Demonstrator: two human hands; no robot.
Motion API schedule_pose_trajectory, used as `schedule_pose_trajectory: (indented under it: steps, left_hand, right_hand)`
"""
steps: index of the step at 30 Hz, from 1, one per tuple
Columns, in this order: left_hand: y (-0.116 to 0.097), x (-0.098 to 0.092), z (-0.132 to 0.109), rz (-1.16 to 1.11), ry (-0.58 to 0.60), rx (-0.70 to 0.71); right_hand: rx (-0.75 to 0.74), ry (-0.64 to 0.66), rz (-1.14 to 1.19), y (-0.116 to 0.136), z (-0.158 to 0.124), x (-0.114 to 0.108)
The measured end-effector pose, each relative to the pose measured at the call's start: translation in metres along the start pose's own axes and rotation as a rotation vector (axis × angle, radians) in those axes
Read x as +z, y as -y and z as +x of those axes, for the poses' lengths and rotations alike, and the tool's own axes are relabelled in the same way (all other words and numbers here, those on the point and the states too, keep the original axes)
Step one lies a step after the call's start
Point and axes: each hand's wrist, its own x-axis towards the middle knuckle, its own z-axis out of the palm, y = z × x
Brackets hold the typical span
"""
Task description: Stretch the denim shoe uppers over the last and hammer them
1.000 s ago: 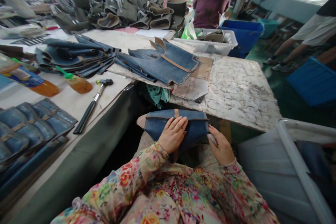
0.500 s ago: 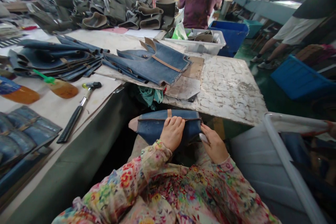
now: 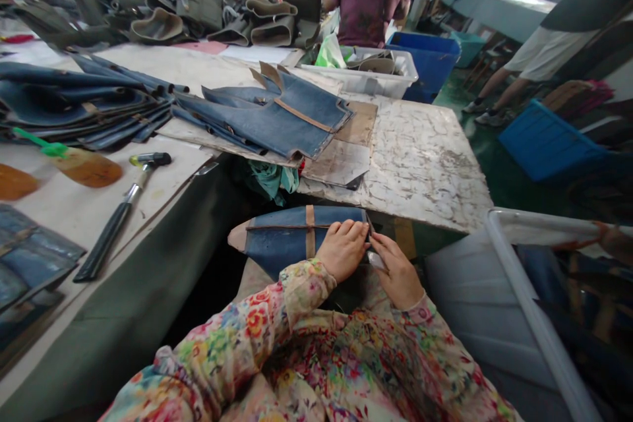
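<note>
A blue leather piece [image 3: 281, 237] with a tan strip round it and a pale pointed left end lies across my lap. My left hand [image 3: 345, 250] is closed over its right part, fingers curled on the seam. Its underside is hidden. At the piece's right end, my right hand [image 3: 397, 271] is closed in a pinch beside my left fingertips. A small shiny, pale flat tool [image 3: 376, 260] shows under the right fingers; its exact kind is hard to make out. The two hands are nearly touching.
Left on the table lie a hammer [image 3: 121, 217], a green-tipped glue bottle [image 3: 89, 166] and folded blue leather pieces [image 3: 34, 250]. More blue leather [image 3: 301, 112] is stacked ahead. A grey bin [image 3: 465, 283] stands close on my right. A person in purple [image 3: 368, 0] is beyond the table.
My left hand has slid right along the blue leather piece, uncovering the tan strip. My right hand has shifted slightly left, closer to it. The view has turned a little to the right.
</note>
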Motion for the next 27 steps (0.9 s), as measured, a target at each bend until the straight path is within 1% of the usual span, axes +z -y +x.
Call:
schedule_pose_trajectory:
  steps: [3, 5, 8, 10, 12, 14, 17, 19, 24, 27]
  left_hand:
    - [0.000, -0.001, 0.006, 0.001, 0.013, -0.008]
    - [0.001, -0.001, 0.008, 0.010, 0.028, -0.006]
    - [0.001, -0.003, 0.008, 0.002, 0.033, -0.011]
    - [0.002, -0.004, 0.004, -0.016, 0.021, -0.018]
    - [0.005, -0.005, -0.002, -0.026, 0.010, -0.020]
    - [0.009, -0.006, -0.008, -0.022, 0.001, -0.027]
    - [0.016, -0.009, -0.017, -0.012, -0.007, -0.052]
    - [0.020, -0.011, -0.022, -0.010, -0.007, -0.067]
    - [0.028, -0.018, -0.029, 0.021, -0.018, -0.074]
    - [0.031, -0.022, -0.033, 0.039, -0.028, -0.085]
  right_hand:
    - [0.040, 0.007, 0.007, -0.005, 0.004, -0.008]
    - [0.096, -0.028, -0.013, -0.007, 0.010, -0.015]
    - [0.181, -0.056, -0.108, -0.006, 0.023, -0.024]
    - [0.198, -0.028, -0.193, -0.002, 0.030, -0.025]
    - [0.168, -0.010, -0.272, 0.002, 0.035, -0.023]
    - [0.108, -0.027, -0.326, 0.007, 0.037, -0.021]
    - [0.012, -0.076, -0.355, 0.015, 0.038, -0.022]
    - [-0.032, -0.077, -0.365, 0.019, 0.038, -0.020]
    - [-0.046, -0.042, -0.394, 0.027, 0.037, 0.001]
    - [-0.081, -0.013, -0.385, 0.037, 0.037, 0.013]
